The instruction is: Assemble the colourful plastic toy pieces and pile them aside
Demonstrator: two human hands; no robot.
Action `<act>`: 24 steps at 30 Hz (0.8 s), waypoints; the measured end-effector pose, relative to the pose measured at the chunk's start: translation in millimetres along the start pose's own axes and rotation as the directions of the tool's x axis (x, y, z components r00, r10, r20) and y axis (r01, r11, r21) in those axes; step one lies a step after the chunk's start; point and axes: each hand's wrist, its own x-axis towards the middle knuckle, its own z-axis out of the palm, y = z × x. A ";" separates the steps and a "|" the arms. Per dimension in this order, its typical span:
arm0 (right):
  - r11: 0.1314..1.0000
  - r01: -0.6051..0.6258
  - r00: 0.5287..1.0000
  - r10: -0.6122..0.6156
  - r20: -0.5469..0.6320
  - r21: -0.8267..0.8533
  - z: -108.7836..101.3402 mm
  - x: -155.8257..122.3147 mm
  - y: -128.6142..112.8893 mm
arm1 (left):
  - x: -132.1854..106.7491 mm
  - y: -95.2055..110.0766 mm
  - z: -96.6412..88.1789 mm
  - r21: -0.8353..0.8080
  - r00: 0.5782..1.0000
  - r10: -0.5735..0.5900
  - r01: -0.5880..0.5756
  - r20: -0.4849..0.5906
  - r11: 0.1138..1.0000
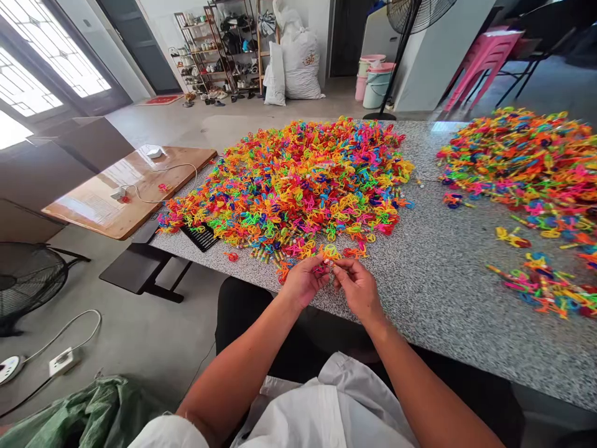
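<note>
My left hand (305,281) and my right hand (358,287) meet at the near edge of the speckled stone table (433,280). Fingers of both hands are closed around small bright plastic pieces, yellow-green and orange at the top; their exact kind is too small to make out. Right behind the hands spreads a large heap of small colourful plastic pieces (298,186), in yellow, orange, pink, green and blue. A few loose orange and red pieces (354,252) lie beside my fingertips. A red piece (232,256) sits apart, left of my left hand.
A second heap of colourful pieces (527,149) covers the table's far right, with a smaller cluster (545,283) nearer. On the left stands a wooden table (107,199) with a white cable. A black slotted tray (200,237) pokes out under the heap. A fan (28,283) stands lower left.
</note>
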 end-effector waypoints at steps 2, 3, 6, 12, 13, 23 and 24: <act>0.985 0.095 0.994 -0.102 -0.040 -0.147 -1.0 -3.0 -0.2 | 0.3 -3.3 1.7 -0.021 1.000 0.012 -0.013 -0.017 1.000; 0.973 0.129 0.989 -0.141 -0.048 -0.193 -1.5 -4.3 0.0 | 0.0 -4.8 2.9 -0.034 0.999 0.018 -0.019 -0.026 0.999; 0.941 0.201 0.974 -0.221 -0.044 -0.274 -3.4 -6.8 0.6 | -3.4 -7.5 7.8 -0.068 0.998 0.021 -0.026 -0.062 0.997; 0.797 0.373 0.912 -0.409 0.030 -0.475 -11.0 -7.9 -2.9 | -13.5 -13.9 15.6 -0.065 0.998 0.039 -0.043 -0.057 0.997; 0.778 0.407 0.897 -0.441 0.046 -0.479 -12.3 -8.1 -3.5 | -13.9 -16.7 16.1 -0.036 0.995 0.086 -0.087 -0.045 0.996; 0.787 0.428 0.880 -0.475 0.006 -0.444 -16.5 -5.5 -14.8 | -9.6 -32.3 27.8 0.017 0.941 0.338 -0.338 0.027 0.941; 0.820 0.402 0.892 -0.451 -0.028 -0.407 -17.9 -5.2 -14.3 | -9.6 -31.1 28.8 0.001 0.945 0.327 -0.327 0.033 0.945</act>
